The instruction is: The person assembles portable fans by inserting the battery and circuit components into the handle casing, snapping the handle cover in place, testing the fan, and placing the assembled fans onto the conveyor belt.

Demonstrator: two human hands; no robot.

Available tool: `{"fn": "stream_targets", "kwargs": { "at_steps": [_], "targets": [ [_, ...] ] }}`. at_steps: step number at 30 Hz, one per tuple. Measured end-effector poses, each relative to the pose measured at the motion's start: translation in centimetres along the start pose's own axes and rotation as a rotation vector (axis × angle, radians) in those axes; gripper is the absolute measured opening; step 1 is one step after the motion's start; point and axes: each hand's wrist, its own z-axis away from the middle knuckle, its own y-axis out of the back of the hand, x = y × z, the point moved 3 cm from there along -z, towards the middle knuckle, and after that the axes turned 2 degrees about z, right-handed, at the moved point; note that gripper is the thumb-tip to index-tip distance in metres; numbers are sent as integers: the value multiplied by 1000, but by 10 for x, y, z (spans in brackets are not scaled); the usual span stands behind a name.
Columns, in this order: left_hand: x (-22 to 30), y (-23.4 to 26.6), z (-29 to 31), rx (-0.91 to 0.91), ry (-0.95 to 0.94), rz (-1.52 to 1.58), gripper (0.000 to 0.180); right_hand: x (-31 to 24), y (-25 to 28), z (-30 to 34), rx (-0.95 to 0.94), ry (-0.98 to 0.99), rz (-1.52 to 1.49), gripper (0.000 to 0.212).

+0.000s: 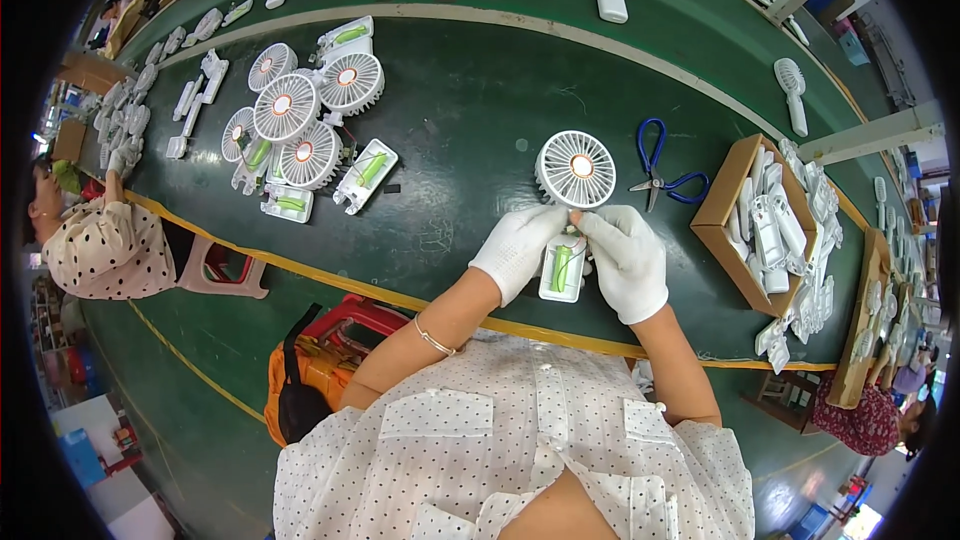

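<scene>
Left hand [520, 248] and right hand [630, 260], equally close, grip the fan [577, 170] mid-length; long axis runs near to far.

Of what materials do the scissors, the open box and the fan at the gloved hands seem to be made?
The scissors: blades probably metal, grey and shiny; blue handles likely plastic, or plastic-coated, from their even, glossy colour.
The box: likely cardboard, matte brown with flat, thin walls.
The fan: seemingly moulded plastic, smooth white with fine grille ribs.

The white shirt [400, 480] has small dark dots. Beyond the shirt are a thin bracelet [433, 338] and white gloves [630, 265].
</scene>
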Motion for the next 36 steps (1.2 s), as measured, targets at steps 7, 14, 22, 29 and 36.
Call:
{"fn": "stream_targets", "kwargs": {
  "at_steps": [7, 14, 22, 29, 36],
  "targets": [
    [2, 5, -1, -112, -601, -577, 14, -16, -2, -2, -90, 33, 113, 21],
    [19, -3, 5, 46, -480, -1085, 16, -16, -8, 0, -182, -52, 112, 11],
    [14, -10, 1, -65, 161, -113, 34, -4, -4, 5, -17, -91, -31, 39],
    [14, -21, 3, 96, -96, 175, 32, -11, -9, 14, 117, -332, -444, 59],
    [9, -31, 3, 11, -184, 271, 32, 0, -23, 9, 202, -513, -497, 58]
  ]
}}
